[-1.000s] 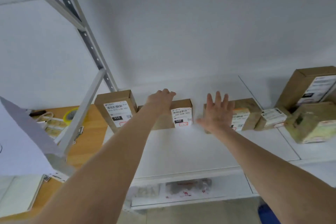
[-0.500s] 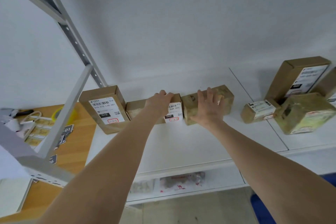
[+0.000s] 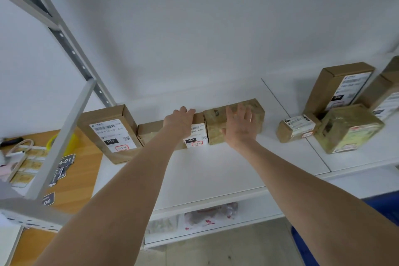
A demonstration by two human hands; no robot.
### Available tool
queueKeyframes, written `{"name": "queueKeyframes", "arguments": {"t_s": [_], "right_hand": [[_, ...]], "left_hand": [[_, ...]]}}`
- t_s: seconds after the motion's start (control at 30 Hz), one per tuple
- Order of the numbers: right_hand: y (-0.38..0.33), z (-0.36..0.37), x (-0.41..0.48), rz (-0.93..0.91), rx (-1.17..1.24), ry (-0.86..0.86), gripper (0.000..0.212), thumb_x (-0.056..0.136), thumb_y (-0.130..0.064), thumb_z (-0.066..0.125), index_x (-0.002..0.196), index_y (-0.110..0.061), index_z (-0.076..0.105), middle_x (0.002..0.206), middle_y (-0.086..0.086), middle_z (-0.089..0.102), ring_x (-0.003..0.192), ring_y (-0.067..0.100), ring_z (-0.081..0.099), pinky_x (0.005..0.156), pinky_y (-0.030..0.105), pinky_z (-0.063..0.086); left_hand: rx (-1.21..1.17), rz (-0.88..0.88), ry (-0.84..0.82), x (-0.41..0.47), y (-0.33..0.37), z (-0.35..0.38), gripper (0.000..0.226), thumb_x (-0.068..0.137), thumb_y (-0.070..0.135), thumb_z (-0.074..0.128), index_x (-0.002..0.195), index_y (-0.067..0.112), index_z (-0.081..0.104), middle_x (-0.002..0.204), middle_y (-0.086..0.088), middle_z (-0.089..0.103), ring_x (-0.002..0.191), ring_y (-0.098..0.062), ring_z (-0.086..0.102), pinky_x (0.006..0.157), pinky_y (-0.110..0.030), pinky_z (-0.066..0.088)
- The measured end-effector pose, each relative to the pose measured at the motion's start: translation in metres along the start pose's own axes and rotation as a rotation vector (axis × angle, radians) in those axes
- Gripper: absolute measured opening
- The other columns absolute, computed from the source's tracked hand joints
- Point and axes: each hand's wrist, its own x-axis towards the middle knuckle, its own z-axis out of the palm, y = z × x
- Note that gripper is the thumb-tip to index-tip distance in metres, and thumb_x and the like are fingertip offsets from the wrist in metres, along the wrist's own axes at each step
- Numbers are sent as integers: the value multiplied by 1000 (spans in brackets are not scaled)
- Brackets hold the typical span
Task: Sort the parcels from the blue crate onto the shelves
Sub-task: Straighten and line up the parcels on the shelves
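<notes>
Head view, up at the white shelf (image 3: 216, 175). Steadies the 060 parcel (image 3: 196, 137) with left hand (image 3: 180, 122), fingers curled over its top edge, probably to stop the row shifting. Presses right hand (image 3: 240, 130), open with fingers spread and gripping nothing, flat on the front of the tape-wrapped parcel (image 3: 214, 127), apparently to seat it snug beside the 060 parcel. Leaves the 010 parcel (image 3: 110, 134) upright just left, label facing out for reading.
</notes>
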Motion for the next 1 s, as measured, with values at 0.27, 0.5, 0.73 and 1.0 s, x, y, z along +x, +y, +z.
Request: {"name": "queueKeyframes", "arguments": {"t_s": [0.27,0.5,0.73,1.0], "right_hand": [[103,-7,-4,263,-27,11,81,95,-27,51,153,-15,-4,159,14,-14,146,36,-9,119,47,3],[149,12,4,312,-27,-101,73,90,-23,55,149,-9,15,156,18,9,142,41,11,116,45,22],[144,12,24,144,58,-146,75,91,-17,55,151,-13,11,160,11,2,147,33,2,116,39,23],[159,5,33,66,68,-13,66,87,-14,57,146,-20,26,154,12,16,142,28,17,110,37,29]], "left_hand": [[-76,238,91,13,97,-15,56,88,14,54,140,17,33,136,-6,38,123,-26,42,84,-39,48],[-70,222,47,35,151,-4,78,89,16,58,151,24,11,155,-14,13,144,-30,16,111,-42,27],[-66,154,36,41,154,0,74,88,6,52,148,34,18,150,-12,24,135,-31,31,101,-40,39],[-80,91,2,54,158,-7,92,83,24,68,151,28,6,154,-10,16,139,-31,23,107,-43,34]]}}
